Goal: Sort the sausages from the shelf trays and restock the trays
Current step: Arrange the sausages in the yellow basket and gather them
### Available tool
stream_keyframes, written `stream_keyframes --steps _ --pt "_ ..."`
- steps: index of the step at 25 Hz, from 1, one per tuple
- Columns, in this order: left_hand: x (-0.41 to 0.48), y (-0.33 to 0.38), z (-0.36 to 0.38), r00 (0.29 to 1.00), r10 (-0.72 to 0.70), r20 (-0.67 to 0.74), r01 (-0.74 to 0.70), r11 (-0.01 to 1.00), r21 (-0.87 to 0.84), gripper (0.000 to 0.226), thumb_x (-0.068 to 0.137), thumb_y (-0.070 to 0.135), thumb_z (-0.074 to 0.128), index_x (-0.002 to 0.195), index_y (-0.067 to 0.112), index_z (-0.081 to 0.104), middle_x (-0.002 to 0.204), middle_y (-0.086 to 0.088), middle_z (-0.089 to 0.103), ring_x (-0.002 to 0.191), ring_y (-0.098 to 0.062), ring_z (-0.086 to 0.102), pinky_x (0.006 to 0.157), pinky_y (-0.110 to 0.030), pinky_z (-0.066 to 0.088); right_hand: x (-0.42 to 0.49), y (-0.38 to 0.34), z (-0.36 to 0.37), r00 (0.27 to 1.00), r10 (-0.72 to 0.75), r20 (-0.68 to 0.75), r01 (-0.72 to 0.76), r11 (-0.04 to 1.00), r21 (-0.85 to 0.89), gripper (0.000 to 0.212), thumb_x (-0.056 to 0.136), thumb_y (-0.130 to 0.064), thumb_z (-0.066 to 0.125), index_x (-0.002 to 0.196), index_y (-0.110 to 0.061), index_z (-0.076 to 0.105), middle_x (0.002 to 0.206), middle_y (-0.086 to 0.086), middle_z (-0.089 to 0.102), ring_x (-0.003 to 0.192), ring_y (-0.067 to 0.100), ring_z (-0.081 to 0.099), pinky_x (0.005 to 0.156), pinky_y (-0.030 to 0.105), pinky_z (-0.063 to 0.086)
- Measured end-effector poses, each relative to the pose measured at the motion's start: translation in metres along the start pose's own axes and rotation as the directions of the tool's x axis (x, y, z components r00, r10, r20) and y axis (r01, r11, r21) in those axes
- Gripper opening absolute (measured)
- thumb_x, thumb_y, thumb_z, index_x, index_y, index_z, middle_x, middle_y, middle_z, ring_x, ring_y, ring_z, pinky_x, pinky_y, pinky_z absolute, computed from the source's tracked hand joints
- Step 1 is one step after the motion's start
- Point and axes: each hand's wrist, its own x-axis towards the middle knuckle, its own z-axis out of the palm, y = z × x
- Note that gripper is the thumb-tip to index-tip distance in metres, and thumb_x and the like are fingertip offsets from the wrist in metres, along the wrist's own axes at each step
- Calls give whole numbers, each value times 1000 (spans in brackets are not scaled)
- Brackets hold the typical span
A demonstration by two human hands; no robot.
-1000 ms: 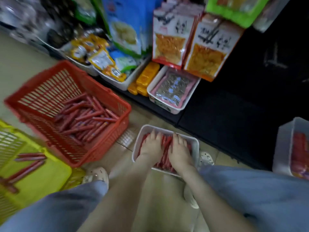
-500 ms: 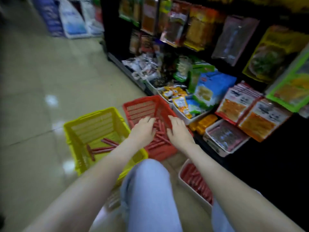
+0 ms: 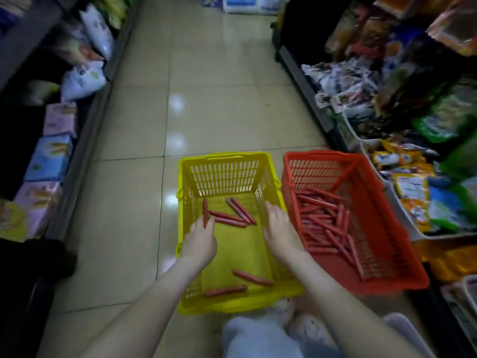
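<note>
Yellow basket, not the red basket, is now getting your sorting: left hand pinching a sausage, right hand hanging open.

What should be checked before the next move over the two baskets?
1. Left hand has a sausage: cannot tell. Its fingertips reach the one by the yellow basket's left wall, but the grip is hidden.
2. Right hand free: ok. Its fingers are relaxed over the yellow basket's right side and hold nothing.
3. Room in the yellow basket: ok. It holds few sausages and much of its floor is bare.
4. Red basket close by: ok. It stands side by side with the yellow one, on the right.
5. Tray in view: cannot tell. Only a pale edge shows at the bottom right.
</note>
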Motion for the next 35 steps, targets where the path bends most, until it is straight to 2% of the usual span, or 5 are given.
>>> stream_keyframes --steps 12,20,27,31,35 --pt "158 -58 194 941 -221 255 190 972 142 76 98 29 42 151 12 -10 151 -36 -7 143 -45 -3 118 -43 1 155 54 227 918 133 374 -125 991 -45 90 92 -32 55 149 -29 -14 159 11 -4 146 30 0 117 43 11" --pt "145 -35 200 983 54 178 -75 991 113 44 99 30 34 136 10 45 144 -24 35 134 -34 32 109 -38 27 152 51 241 938 254 234 -254 967 -32 94 87 -39 61 151 -17 -4 155 16 12 143 31 10 115 42 12" --pt "153 -10 206 939 -335 73 315 762 -566 32 89 13 58 118 1 51 114 -20 57 110 -35 52 89 -32 36 145 54 254 865 409 290 -497 773 393 60 80 -18 69 134 -5 45 123 17 53 116 34 51 101 39 39" --pt "160 1 198 825 -525 207 535 611 -583 36 89 13 61 113 1 38 111 -20 61 104 -36 59 70 -30 36 146 53 255 809 512 287 -578 610 542 35 88 -24 60 119 -9 54 109 18 62 103 36 59 92 48 46" --pt "167 -4 190 761 -532 372 643 699 -313 62 83 34 64 128 5 33 122 -16 56 114 -33 55 85 -33 43 146 57 246 916 291 276 -349 917 193 63 93 -22 54 149 -25 24 146 13 30 133 32 29 108 38 26"
